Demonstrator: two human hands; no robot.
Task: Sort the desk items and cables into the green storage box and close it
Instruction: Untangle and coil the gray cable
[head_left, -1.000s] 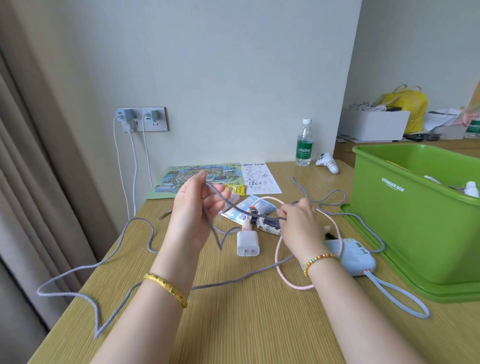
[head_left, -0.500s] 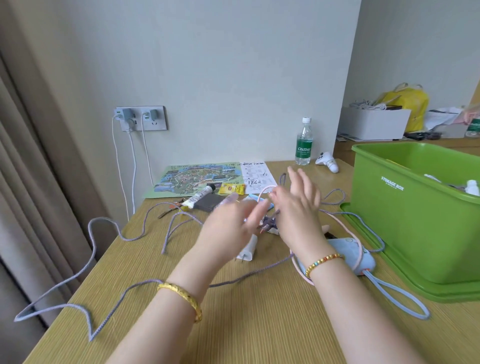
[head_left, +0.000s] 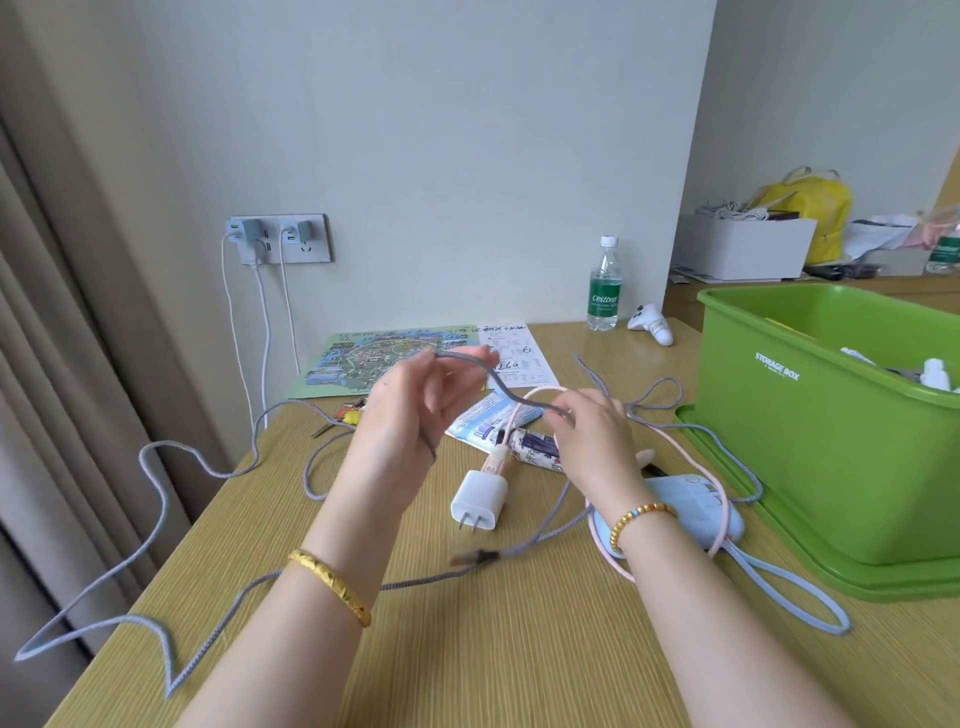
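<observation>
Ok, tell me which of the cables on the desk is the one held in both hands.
The grey braided cable: left hand and right hand stretch it between them. The pink cable and the light blue cable lie untouched.

Grey cable (head_left: 496, 382) lifted; green storage box (head_left: 810, 431) open.

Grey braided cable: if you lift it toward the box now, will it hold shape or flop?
The grey braided cable sags between left hand and right hand, so it is probably floppy. Its loose loops across the desk may drag and snag the white charger.
</observation>
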